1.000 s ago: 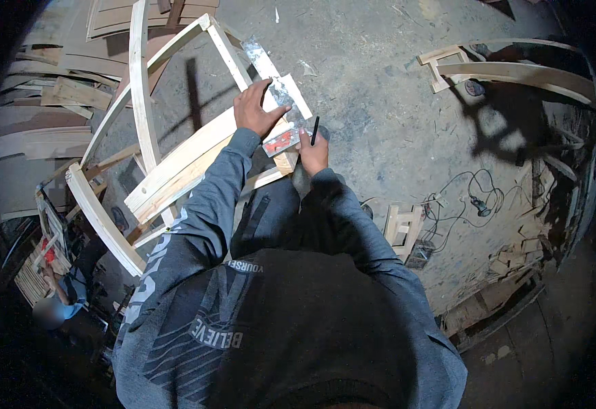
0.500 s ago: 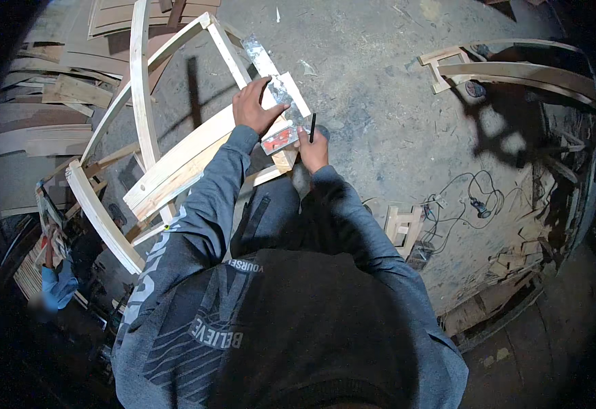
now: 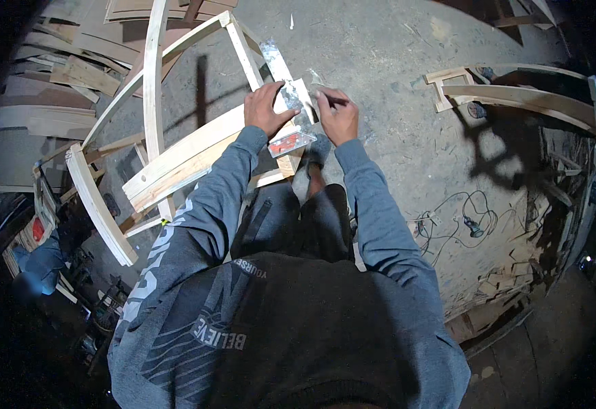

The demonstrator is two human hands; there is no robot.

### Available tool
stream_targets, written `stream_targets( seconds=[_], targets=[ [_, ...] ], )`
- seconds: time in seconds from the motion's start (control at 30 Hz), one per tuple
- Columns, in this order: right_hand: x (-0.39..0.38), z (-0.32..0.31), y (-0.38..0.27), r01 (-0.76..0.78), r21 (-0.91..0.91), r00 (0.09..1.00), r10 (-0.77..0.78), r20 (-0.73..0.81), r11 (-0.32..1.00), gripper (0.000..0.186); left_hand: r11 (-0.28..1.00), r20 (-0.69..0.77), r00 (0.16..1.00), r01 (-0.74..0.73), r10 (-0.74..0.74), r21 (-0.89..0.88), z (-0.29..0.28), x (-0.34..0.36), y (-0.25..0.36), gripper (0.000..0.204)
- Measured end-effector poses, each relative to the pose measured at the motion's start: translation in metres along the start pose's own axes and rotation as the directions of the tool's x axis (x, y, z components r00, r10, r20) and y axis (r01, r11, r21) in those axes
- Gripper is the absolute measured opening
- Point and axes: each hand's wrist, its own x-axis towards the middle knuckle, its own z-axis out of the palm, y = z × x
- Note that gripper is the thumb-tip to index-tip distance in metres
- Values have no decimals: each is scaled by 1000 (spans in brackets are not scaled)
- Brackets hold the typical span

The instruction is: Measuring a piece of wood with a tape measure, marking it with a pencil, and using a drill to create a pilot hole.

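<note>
My left hand [image 3: 264, 109] grips a paint-speckled metal square [image 3: 276, 61] with fingertips and thumb, over the pale boards [image 3: 189, 158] laid on a wooden frame [image 3: 153, 88]. The square's lower arm [image 3: 288, 143] has red patches. My right hand [image 3: 339, 119] is just right of the square, pinched around a slim dark pencil, partly hidden by the fingers.
Cut sheets and offcuts [image 3: 73, 116] are stacked at left. A co-worker in blue [image 3: 42, 262] is at lower left. A second curved wooden frame [image 3: 516, 95] lies at upper right, cables [image 3: 475, 228] at right, wood scraps [image 3: 506, 279] below them.
My right hand has moved up and rightward with the pencil, off the square's lower arm. My left hand has shifted slightly right in view. My right foot now shows below the square.
</note>
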Motion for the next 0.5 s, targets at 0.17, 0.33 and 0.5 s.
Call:
stream_targets(
  seconds=[0.17,0.33,0.5],
  targets=[
    [21,30,10,95,135,994,-100,35,986,21,999,-41,998,-39,37,-29,4,3,1,80],
    [23,38,13,125,39,988,-128,89,991,19,999,-32,999,-37,36,-18,2,3,1,77],
    [-7,13,13,150,17,983,-151,106,988,17,999,-22,999,-38,38,-22,4,3,1,78]
  ],
)
